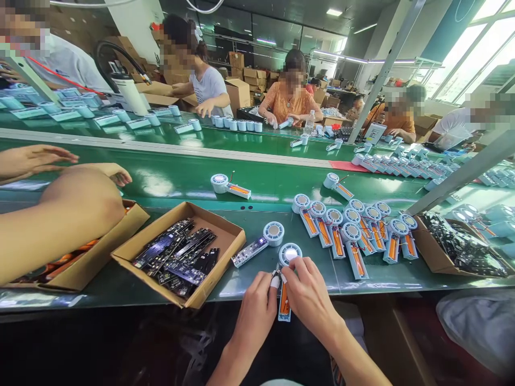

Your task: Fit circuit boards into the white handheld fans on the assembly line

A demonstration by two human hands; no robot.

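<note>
A light blue handheld fan [289, 252] with an open handle lies at the bench's front edge, an orange battery [285, 301] showing inside. My left hand [256, 306] is closed at the fan's neck, pinching something small and dark; white tape or a cover wraps its thumb. From the other side, my right hand [309, 292] presses its fingers onto the neck, partly hiding it. Just left of these, another fan [250, 252] has a circuit board along its handle. Farther left stands a cardboard tray [219, 279] of loose dark circuit boards [173, 257].
Several open fans [352, 232] lie clustered at right, near a box of black parts [462, 244]. Two more, including one fan [219, 183], sit on the green belt [169, 182]. A co-worker's arm [76, 209] reaches over the left box. Metal posts slant upward; people work opposite.
</note>
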